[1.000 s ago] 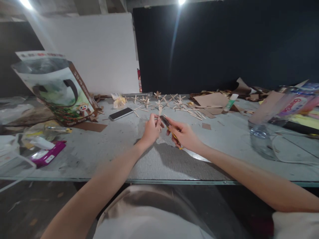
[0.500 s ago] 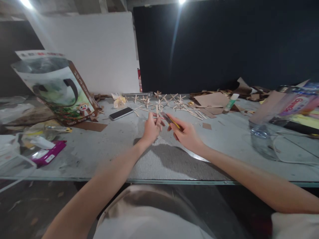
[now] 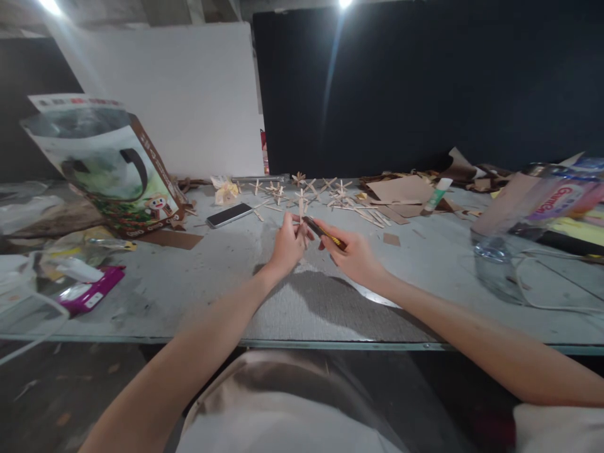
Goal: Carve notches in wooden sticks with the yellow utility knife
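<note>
Between the fingers of my left hand [image 3: 288,243] is a thin wooden stick [image 3: 302,206], held upright over the table. My right hand [image 3: 352,253] is closed around a utility knife [image 3: 331,238] with a dark body and yellow lettering. The knife's front end points up and left and meets the stick or lies right beside it; the exact contact is too small to make out. Beyond my hands, several star-shaped pieces made of wooden sticks [image 3: 275,192] and a heap of loose sticks [image 3: 370,215] lie on the table.
A phone [image 3: 229,215] lies left of my hands. Further left are a large printed bag [image 3: 117,179] and a purple device [image 3: 92,290]. To the right are cardboard pieces [image 3: 401,189], a glue stick [image 3: 438,194] and a clear plastic bottle [image 3: 495,264]. The table's front edge [image 3: 330,345] runs before me.
The knife has tilted slightly in my right hand, and its front end has shifted a little. The stick in my left hand stands slightly differently. Both arms are nearly where they were.
</note>
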`<control>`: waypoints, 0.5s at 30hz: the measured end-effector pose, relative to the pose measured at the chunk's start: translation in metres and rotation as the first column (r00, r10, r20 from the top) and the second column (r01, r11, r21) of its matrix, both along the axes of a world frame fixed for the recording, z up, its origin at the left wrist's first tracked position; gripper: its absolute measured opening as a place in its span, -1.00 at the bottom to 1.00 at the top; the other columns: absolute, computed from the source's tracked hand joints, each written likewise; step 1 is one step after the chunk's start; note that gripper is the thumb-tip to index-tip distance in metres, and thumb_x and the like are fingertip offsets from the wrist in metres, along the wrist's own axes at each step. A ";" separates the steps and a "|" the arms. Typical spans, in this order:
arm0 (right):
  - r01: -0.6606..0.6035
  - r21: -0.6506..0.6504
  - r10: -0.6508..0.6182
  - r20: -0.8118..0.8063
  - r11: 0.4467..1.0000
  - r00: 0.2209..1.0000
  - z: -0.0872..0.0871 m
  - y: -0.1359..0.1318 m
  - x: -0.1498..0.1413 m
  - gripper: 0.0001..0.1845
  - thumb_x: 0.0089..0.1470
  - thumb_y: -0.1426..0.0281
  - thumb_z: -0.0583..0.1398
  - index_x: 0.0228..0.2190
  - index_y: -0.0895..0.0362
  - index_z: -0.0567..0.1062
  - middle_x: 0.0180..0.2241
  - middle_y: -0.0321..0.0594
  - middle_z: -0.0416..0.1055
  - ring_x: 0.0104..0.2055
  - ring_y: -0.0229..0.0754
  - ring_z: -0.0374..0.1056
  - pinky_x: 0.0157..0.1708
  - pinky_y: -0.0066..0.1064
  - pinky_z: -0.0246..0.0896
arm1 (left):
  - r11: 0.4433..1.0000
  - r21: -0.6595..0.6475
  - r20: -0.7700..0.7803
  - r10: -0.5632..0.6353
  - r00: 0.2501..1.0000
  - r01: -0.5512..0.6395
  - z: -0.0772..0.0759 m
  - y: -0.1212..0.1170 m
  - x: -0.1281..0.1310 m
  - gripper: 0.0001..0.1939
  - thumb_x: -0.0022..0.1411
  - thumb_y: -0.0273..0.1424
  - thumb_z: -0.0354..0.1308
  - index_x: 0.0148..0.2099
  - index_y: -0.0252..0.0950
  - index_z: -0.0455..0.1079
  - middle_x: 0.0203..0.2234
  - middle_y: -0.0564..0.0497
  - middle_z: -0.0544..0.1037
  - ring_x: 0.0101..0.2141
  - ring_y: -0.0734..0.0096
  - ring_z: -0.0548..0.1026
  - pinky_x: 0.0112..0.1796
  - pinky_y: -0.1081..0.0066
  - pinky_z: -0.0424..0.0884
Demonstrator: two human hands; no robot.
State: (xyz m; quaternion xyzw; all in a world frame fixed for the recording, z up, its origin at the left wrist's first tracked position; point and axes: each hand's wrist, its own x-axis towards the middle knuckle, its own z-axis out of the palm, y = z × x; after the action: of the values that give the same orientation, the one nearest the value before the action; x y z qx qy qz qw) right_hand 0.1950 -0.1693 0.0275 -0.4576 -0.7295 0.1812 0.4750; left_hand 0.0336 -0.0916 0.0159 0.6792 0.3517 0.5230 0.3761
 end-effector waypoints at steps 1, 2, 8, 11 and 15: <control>-0.003 0.001 0.003 0.009 1.000 1.000 0.000 0.000 0.000 -0.40 0.34 0.27 0.06 0.30 0.18 0.48 -0.28 -0.09 0.60 -0.41 -0.22 0.38 -0.38 -0.41 0.32 | 1.000 0.006 -0.007 -0.001 1.000 0.001 0.000 0.000 0.000 -0.79 0.49 -0.25 0.09 -0.16 -0.17 0.12 -0.56 0.18 0.49 -0.63 0.53 0.34 -0.50 0.45 0.23; -0.004 0.004 0.004 0.023 1.000 1.000 0.000 0.000 0.000 -0.40 0.34 0.27 0.06 0.30 0.18 0.48 -0.30 -0.10 0.59 -0.44 -0.23 0.36 -0.39 -0.42 0.31 | 1.000 0.011 -0.014 0.002 1.000 -0.002 0.000 -0.001 -0.001 -0.79 0.50 -0.25 0.09 -0.17 -0.16 0.12 -0.56 0.18 0.49 -0.63 0.53 0.34 -0.49 0.45 0.22; -0.013 0.095 0.006 0.076 0.995 0.997 -0.004 0.001 -0.003 -0.42 0.34 0.31 0.04 0.26 0.24 0.51 -0.41 -0.19 0.49 -0.46 -0.24 0.27 -0.39 -0.43 0.27 | 0.998 0.017 -0.040 0.059 0.997 -0.058 0.000 -0.003 -0.002 -0.73 0.48 -0.18 0.14 -0.18 -0.17 0.13 -0.56 0.17 0.48 -0.62 0.51 0.35 -0.50 0.45 0.17; -0.030 0.084 0.028 0.026 0.996 0.999 -0.009 0.002 -0.008 -0.41 0.33 0.29 0.06 0.28 0.25 0.48 -0.44 -0.26 0.41 -0.49 -0.29 0.18 -0.45 -0.48 0.18 | 0.997 0.023 -0.017 0.075 0.997 -0.075 -0.001 -0.004 -0.002 -0.72 0.48 -0.16 0.13 -0.19 -0.16 0.12 -0.57 0.17 0.46 -0.61 0.50 0.36 -0.49 0.44 0.17; -0.148 -0.100 0.128 -0.186 0.984 0.974 -0.004 -0.001 -0.011 -0.38 0.34 0.22 0.10 0.33 0.19 0.43 -0.48 -0.35 0.29 -0.57 -0.33 0.04 -0.59 -0.51 0.03 | 0.996 0.028 0.023 0.083 0.996 -0.084 -0.002 -0.005 -0.002 -0.66 0.45 -0.09 0.16 -0.19 -0.16 0.13 -0.61 0.19 0.42 -0.60 0.47 0.37 -0.49 0.43 0.17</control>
State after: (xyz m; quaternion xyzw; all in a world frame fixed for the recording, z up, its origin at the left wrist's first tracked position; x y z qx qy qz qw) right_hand 0.1839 -0.1704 0.0233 -0.4139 -0.7026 0.2951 0.4980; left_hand 0.0320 -0.0962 0.0135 0.6634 0.3681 0.5507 0.3482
